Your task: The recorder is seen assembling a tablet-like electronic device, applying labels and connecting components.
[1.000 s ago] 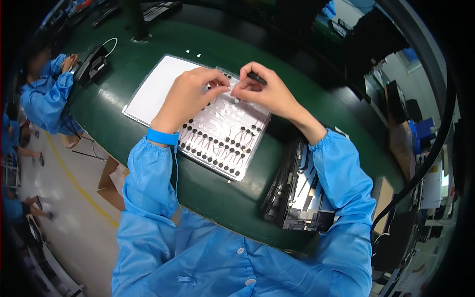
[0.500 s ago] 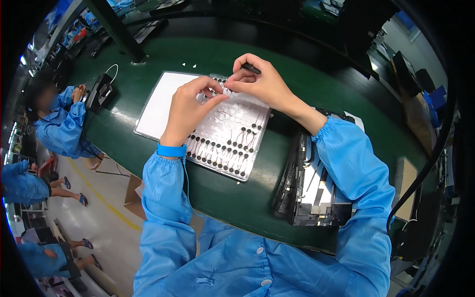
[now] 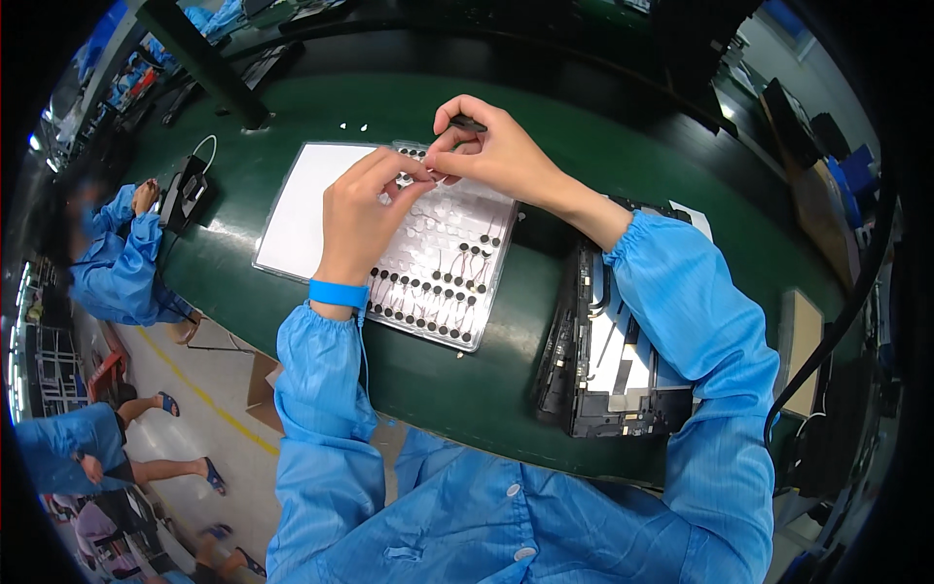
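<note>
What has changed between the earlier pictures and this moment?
The right hand moved toward the far edge of the tray; the left hand stays close by. The camera view also turned. The right hand still holds the dark tool; tray and black-framed stack stay put.

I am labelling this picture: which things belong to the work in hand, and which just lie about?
Apparently in the work:
slim black tool in the right hand
pale plastic tray under the left hand
round black wired parts

Apparently lying about:
stacked black rectangular frames
black device with white cable
two small white scraps
</note>
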{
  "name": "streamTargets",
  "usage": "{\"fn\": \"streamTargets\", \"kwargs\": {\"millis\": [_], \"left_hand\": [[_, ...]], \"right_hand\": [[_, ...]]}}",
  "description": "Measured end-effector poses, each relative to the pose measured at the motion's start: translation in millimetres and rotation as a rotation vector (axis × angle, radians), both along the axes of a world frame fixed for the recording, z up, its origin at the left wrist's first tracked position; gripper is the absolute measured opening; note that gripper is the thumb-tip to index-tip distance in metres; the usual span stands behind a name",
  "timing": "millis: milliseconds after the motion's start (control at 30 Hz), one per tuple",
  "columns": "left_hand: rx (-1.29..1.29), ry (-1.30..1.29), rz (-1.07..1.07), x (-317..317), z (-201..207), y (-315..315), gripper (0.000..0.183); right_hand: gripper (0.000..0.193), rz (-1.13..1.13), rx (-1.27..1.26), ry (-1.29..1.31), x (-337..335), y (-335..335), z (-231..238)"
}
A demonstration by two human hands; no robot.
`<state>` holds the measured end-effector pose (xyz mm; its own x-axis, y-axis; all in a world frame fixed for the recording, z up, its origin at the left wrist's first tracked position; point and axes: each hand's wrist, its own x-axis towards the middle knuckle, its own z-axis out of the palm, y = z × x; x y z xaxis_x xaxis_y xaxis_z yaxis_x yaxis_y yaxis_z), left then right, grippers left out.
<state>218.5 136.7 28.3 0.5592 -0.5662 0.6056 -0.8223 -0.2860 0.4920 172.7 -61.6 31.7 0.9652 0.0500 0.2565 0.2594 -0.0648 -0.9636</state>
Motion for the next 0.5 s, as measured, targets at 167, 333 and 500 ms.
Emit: {"fn": "streamTargets", "kwargs": {"millis": [167, 333, 500], "left_hand": [[0.017, 0.047, 0.0, 3, -2, 1, 0.013], [0.039, 0.076, -0.01, 4, -4, 3, 0.01], [0.172, 0.06, -0.016, 5, 1, 10, 0.007]], "right_hand": [[0.03, 0.011, -0.071, -0.041, 2, -2, -4], [0.029, -0.027, -0.094, -0.086, 5, -4, -10], [0.025, -0.054, -0.063, -0.059, 4, -5, -7]]}}
